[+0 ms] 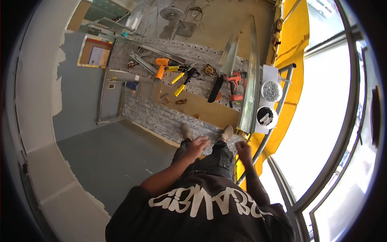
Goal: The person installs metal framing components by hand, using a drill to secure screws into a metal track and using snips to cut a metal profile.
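Observation:
I look straight down my dark shirt and trousers to my shoes on a grey patterned mat (161, 117). My left hand (197, 146) hangs in front of my thigh with fingers spread, holding nothing. My right hand (243, 151) is closed near the lower end of a long shiny metal channel (250, 80) that lies along the mat's right side; whether it grips something small I cannot tell. A shorter metal profile (229, 54) lies beside the channel.
Tools lie on the mat: an orange drill (162, 65), yellow-handled snips (180, 78), a red drill (236, 82). Two white tubs, one of screws (271, 90), one with a dark inside (265, 116), sit right. A yellow sheet (292, 52) and grey pipe (278, 109) border the window.

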The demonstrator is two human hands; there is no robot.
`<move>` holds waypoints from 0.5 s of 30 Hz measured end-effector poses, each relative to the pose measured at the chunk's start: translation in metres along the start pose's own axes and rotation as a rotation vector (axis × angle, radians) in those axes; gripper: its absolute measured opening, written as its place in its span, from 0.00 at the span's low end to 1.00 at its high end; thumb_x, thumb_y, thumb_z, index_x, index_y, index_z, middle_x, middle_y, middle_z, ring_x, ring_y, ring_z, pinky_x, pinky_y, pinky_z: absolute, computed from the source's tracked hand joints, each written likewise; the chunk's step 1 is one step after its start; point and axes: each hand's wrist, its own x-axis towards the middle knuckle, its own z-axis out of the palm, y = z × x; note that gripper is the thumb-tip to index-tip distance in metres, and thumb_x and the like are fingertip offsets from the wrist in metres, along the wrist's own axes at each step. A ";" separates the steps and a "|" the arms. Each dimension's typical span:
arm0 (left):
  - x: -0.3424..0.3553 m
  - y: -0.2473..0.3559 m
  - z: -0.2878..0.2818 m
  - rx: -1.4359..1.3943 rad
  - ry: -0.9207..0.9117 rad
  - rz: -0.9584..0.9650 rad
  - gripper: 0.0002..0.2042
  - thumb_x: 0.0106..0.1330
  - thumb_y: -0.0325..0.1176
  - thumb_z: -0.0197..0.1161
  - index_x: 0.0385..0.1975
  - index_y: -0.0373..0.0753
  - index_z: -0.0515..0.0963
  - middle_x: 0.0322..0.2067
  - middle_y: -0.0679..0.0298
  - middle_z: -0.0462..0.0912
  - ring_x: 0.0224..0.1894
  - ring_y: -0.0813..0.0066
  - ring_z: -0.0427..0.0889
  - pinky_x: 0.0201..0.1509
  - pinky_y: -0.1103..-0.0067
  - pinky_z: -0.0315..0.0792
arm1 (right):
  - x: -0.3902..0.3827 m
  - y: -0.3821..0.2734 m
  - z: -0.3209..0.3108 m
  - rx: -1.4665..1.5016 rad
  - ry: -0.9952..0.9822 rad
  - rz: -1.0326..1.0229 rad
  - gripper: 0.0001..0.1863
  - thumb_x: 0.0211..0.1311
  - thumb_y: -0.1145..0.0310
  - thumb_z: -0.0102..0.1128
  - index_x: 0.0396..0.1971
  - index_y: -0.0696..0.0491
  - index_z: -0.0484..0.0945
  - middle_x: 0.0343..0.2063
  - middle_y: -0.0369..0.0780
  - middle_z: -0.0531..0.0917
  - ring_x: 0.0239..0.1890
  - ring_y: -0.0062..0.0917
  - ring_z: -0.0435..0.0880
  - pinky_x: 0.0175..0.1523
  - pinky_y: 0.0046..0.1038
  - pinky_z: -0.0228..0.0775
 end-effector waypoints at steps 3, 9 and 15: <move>0.011 0.005 0.014 -0.258 -0.067 -0.056 0.19 0.74 0.40 0.55 0.57 0.34 0.71 0.50 0.60 0.81 0.54 0.70 0.80 0.54 0.74 0.74 | -0.041 -0.092 0.047 -0.058 -0.064 -0.054 0.14 0.63 0.62 0.62 0.33 0.59 0.82 0.27 0.42 0.87 0.31 0.26 0.85 0.37 0.31 0.74; 0.024 0.032 -0.077 -0.451 -0.141 -0.033 0.16 0.72 0.33 0.55 0.56 0.34 0.71 0.48 0.61 0.81 0.52 0.67 0.81 0.58 0.71 0.74 | -0.004 -0.156 0.143 -0.224 -0.308 -0.301 0.14 0.68 0.60 0.56 0.36 0.56 0.82 0.29 0.47 0.85 0.34 0.29 0.86 0.38 0.34 0.74; 0.042 0.046 -0.245 -0.481 0.077 0.048 0.09 0.65 0.30 0.63 0.42 0.33 0.78 0.37 0.58 0.83 0.38 0.69 0.84 0.46 0.74 0.78 | 0.099 -0.209 0.271 -0.262 -0.724 -0.328 0.12 0.66 0.58 0.61 0.37 0.51 0.85 0.31 0.41 0.86 0.34 0.25 0.86 0.42 0.27 0.77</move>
